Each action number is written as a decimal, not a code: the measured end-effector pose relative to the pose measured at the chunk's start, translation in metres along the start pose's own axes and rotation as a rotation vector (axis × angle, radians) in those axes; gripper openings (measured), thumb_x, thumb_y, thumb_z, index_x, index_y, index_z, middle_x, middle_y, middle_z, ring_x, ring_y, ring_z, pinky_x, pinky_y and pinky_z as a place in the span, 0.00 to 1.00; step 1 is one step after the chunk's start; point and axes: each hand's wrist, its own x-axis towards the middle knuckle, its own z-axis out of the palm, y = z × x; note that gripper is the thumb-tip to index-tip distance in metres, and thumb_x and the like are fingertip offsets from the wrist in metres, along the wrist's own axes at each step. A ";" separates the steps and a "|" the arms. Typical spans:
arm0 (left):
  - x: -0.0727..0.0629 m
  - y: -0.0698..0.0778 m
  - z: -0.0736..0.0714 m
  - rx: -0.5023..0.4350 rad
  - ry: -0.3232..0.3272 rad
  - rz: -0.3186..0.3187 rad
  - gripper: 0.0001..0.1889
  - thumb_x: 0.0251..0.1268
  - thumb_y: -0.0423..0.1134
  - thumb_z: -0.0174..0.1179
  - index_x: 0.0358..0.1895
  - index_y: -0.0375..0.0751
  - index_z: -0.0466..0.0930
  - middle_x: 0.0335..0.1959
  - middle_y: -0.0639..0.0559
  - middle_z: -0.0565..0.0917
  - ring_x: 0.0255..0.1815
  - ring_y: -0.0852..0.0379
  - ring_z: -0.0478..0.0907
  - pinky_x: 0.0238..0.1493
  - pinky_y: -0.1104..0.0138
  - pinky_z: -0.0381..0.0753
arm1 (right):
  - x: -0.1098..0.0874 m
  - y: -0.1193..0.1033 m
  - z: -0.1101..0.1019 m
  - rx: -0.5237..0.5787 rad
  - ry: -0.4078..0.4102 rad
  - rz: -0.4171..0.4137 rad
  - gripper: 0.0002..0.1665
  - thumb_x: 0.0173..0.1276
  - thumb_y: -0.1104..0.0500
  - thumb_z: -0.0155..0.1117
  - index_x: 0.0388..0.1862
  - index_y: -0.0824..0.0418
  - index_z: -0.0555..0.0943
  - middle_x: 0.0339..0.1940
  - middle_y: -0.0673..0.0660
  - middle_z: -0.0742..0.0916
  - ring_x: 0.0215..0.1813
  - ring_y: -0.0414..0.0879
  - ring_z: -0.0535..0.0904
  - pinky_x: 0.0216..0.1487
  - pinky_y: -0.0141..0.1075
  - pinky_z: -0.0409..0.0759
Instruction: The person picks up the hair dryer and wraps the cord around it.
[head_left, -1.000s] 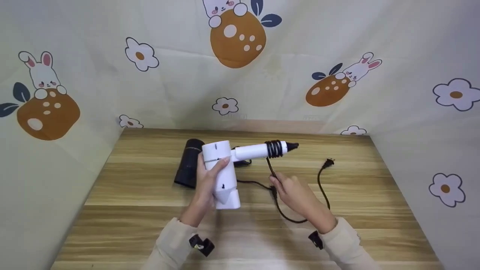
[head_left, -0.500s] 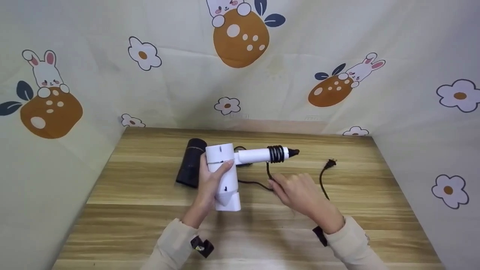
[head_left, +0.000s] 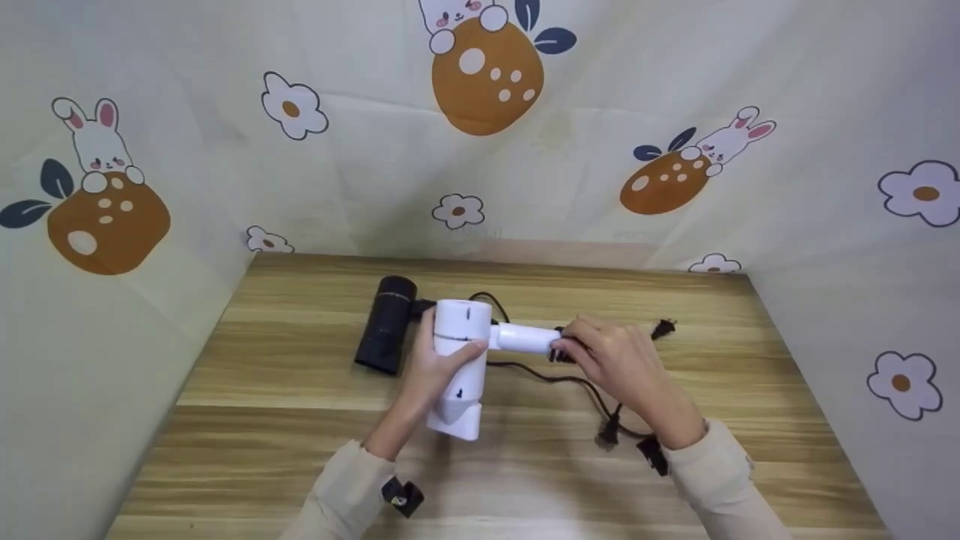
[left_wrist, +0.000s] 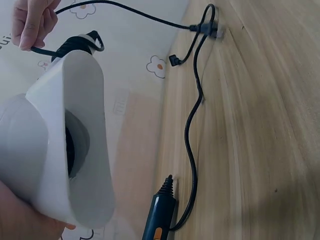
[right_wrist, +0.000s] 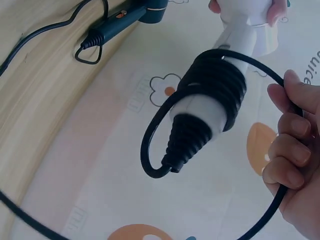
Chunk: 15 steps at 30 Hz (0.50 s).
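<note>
My left hand grips the white hair dryer by its barrel, above the table. The dryer's handle points right. Several turns of black cord are wound round the end of that handle. My right hand covers the handle's end in the head view. The right wrist view shows the right fingers curled round the cord, beside the coil. At the left wrist, the flared white nozzle fills much of the picture.
A second, dark hair dryer lies on the wooden table to the left. Its cord runs over the tabletop. One plug lies at the right, another below my right hand. A patterned cloth stands behind the table.
My right hand has moved up from below the handle to its end, with the cord in its fingers. The white hair dryer has shifted slightly right and toward me.
</note>
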 end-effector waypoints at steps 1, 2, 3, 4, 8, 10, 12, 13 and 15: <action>0.000 0.000 0.000 0.007 -0.008 -0.001 0.39 0.52 0.41 0.66 0.67 0.42 0.55 0.48 0.38 0.73 0.37 0.52 0.78 0.37 0.61 0.81 | 0.000 0.002 0.000 0.011 0.004 0.012 0.08 0.55 0.58 0.70 0.28 0.58 0.78 0.22 0.47 0.79 0.17 0.33 0.65 0.15 0.23 0.62; 0.000 0.001 0.000 0.015 -0.013 -0.002 0.39 0.52 0.41 0.66 0.67 0.41 0.55 0.48 0.38 0.73 0.37 0.52 0.78 0.36 0.61 0.81 | 0.000 0.003 0.000 0.021 0.009 0.024 0.08 0.55 0.59 0.70 0.28 0.58 0.78 0.22 0.47 0.80 0.18 0.33 0.65 0.16 0.23 0.62; -0.001 0.001 0.000 0.017 -0.019 -0.004 0.40 0.52 0.41 0.66 0.67 0.41 0.55 0.48 0.38 0.73 0.37 0.52 0.78 0.36 0.60 0.81 | 0.000 0.005 0.000 0.032 0.011 0.038 0.07 0.56 0.59 0.69 0.28 0.58 0.79 0.23 0.48 0.80 0.18 0.33 0.65 0.16 0.24 0.62; -0.001 0.002 0.000 0.018 -0.023 -0.011 0.39 0.52 0.41 0.66 0.67 0.41 0.55 0.48 0.38 0.73 0.37 0.52 0.78 0.36 0.60 0.81 | 0.000 0.007 0.000 0.046 0.013 0.056 0.06 0.56 0.59 0.69 0.28 0.58 0.79 0.23 0.48 0.80 0.18 0.33 0.66 0.17 0.24 0.63; -0.003 0.004 -0.002 0.025 -0.046 -0.021 0.39 0.52 0.43 0.66 0.66 0.42 0.56 0.46 0.39 0.74 0.36 0.53 0.78 0.36 0.61 0.81 | 0.000 0.013 0.002 0.122 0.016 0.139 0.04 0.57 0.59 0.68 0.28 0.56 0.81 0.25 0.48 0.82 0.21 0.34 0.71 0.21 0.27 0.70; -0.004 0.005 -0.002 0.024 -0.060 -0.028 0.38 0.52 0.43 0.66 0.65 0.42 0.57 0.45 0.40 0.75 0.36 0.53 0.78 0.36 0.61 0.81 | 0.000 0.016 0.002 0.164 0.013 0.174 0.03 0.57 0.59 0.68 0.29 0.55 0.81 0.26 0.48 0.82 0.23 0.35 0.74 0.23 0.29 0.73; -0.004 0.006 -0.002 0.015 -0.073 -0.031 0.37 0.52 0.43 0.66 0.65 0.42 0.57 0.45 0.40 0.75 0.35 0.53 0.78 0.35 0.61 0.81 | 0.001 0.018 0.003 0.208 0.013 0.197 0.03 0.56 0.59 0.68 0.28 0.55 0.82 0.26 0.47 0.83 0.25 0.34 0.75 0.25 0.29 0.74; -0.004 0.006 -0.002 0.009 -0.079 -0.034 0.37 0.52 0.43 0.66 0.64 0.42 0.58 0.44 0.40 0.75 0.35 0.54 0.78 0.35 0.62 0.81 | 0.001 0.020 0.004 0.233 0.009 0.206 0.03 0.56 0.59 0.69 0.28 0.54 0.82 0.26 0.47 0.83 0.25 0.34 0.74 0.25 0.29 0.74; -0.005 0.007 -0.003 -0.001 -0.088 -0.040 0.36 0.52 0.42 0.66 0.63 0.42 0.58 0.44 0.39 0.75 0.35 0.54 0.78 0.35 0.61 0.81 | 0.002 0.022 0.005 0.304 -0.005 0.232 0.03 0.55 0.60 0.69 0.28 0.54 0.83 0.26 0.46 0.83 0.24 0.33 0.73 0.25 0.28 0.72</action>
